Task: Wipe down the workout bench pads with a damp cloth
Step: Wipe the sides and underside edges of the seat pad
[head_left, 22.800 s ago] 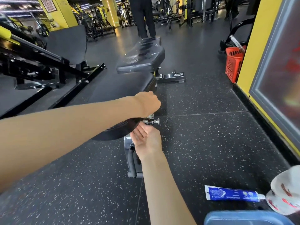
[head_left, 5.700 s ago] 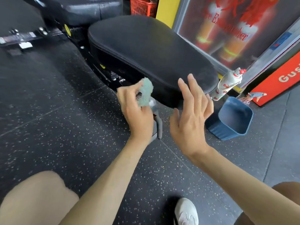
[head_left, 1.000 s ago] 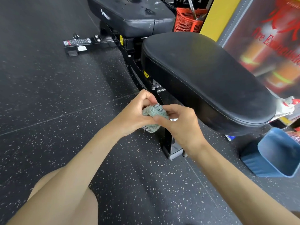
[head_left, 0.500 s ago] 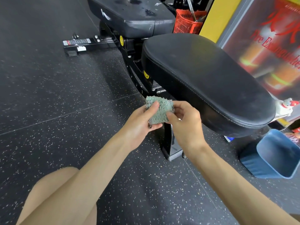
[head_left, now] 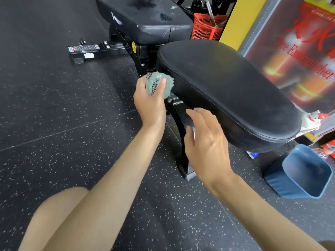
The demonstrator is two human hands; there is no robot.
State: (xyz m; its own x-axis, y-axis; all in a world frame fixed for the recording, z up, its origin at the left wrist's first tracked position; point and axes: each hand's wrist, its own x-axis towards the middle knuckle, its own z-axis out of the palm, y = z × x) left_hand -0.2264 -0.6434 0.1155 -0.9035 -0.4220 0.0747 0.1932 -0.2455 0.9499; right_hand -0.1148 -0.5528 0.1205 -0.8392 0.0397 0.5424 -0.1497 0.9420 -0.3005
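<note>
Cloth [head_left: 158, 85], pale green and bunched into a wad, sits in the left hand [head_left: 150, 102], whose fingers and thumb are clamped round it. The wad touches the near-left edge of the black seat pad [head_left: 226, 91], just where the pad narrows toward the back pad [head_left: 145, 19] beyond it. The right hand [head_left: 204, 142] holds nothing; its fingers are spread a little and slightly curled, hovering just beside the seat pad's lower side, in front of the bench's black steel post [head_left: 183, 156]. Whether it touches the pad cannot be told. A blue tub [head_left: 306, 178] stands on the speckled floor [head_left: 63, 142] under the pad's near end. A red basket [head_left: 204, 28] stands farther back by the yellow wall.
</note>
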